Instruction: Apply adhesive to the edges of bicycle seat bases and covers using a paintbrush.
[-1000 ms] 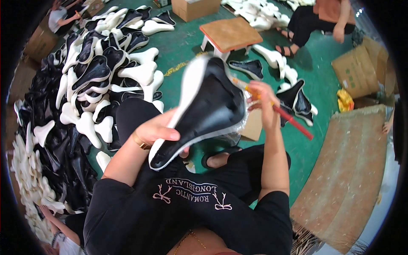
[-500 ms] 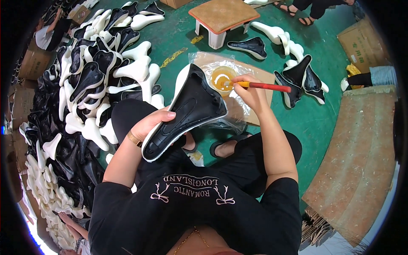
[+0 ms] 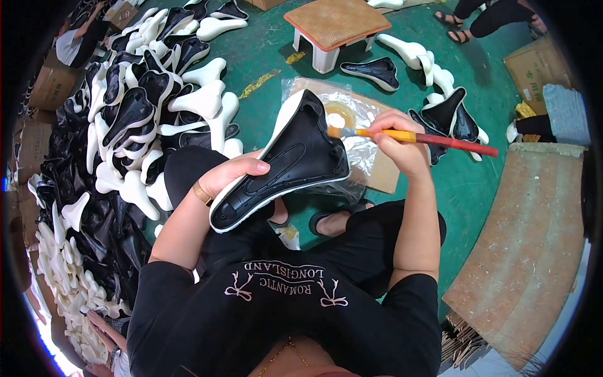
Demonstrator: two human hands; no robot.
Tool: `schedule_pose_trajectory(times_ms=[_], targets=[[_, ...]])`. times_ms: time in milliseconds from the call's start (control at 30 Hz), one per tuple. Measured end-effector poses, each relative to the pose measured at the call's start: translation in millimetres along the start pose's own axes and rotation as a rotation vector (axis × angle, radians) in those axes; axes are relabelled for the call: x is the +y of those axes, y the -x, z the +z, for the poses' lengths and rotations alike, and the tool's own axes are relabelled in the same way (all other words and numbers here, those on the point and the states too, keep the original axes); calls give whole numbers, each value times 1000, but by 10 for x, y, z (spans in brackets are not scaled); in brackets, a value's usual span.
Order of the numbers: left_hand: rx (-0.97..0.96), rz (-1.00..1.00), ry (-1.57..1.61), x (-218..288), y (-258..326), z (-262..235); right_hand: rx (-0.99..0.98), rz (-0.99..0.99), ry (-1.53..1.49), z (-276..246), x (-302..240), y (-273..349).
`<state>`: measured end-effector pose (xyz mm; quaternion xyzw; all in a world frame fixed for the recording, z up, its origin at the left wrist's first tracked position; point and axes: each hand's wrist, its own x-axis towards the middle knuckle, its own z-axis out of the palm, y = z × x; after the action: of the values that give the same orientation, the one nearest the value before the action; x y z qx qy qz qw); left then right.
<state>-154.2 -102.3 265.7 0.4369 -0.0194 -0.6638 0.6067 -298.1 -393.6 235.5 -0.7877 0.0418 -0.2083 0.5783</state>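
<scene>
My left hand (image 3: 237,174) grips a bicycle saddle (image 3: 289,160) by its side, thumb over the rim. The saddle is tilted, its black hollow underside facing up and its white edge showing around it. My right hand (image 3: 401,143) is closed around a paintbrush (image 3: 433,139) with a red and yellow handle. The brush's bristles are at the wide end of the saddle, by its right rim; whether they touch it I cannot tell. Behind the saddle, partly hidden by it, a bowl of yellowish liquid (image 3: 342,113) sits on plastic film (image 3: 364,151) over cardboard (image 3: 386,179).
A heap of white and black saddle parts (image 3: 138,119) covers the floor at left. Ahead stands a low stool (image 3: 336,24), with a single saddle (image 3: 372,72) by it. More saddles (image 3: 449,116) lie at right, near a brown board (image 3: 515,251). Other people sit or stand at the edges.
My right hand has lifted the brush out of the bowl and brought its bristles over to the saddle. The saddle has shifted slightly to the right in my left hand.
</scene>
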Motion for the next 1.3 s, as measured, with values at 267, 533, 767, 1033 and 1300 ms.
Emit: schedule_pose_trajectory(times_ms=[267,533,767,1033,1300], targets=[[16,106,-103,47,18,15,-89,-56,105,-37,-73,-25],[-16,274,-418,45,9,-117,-60,186,60,1,-212,9],[69,403,-780,-11,-32,-129,-32,239,-34,-14,-151,13],[84,369,-617,-14,-88,-297,10,-47,383,265,398,-21],[55,420,-613,23,-94,-373,86,139,-216,-18,-2,-19]])
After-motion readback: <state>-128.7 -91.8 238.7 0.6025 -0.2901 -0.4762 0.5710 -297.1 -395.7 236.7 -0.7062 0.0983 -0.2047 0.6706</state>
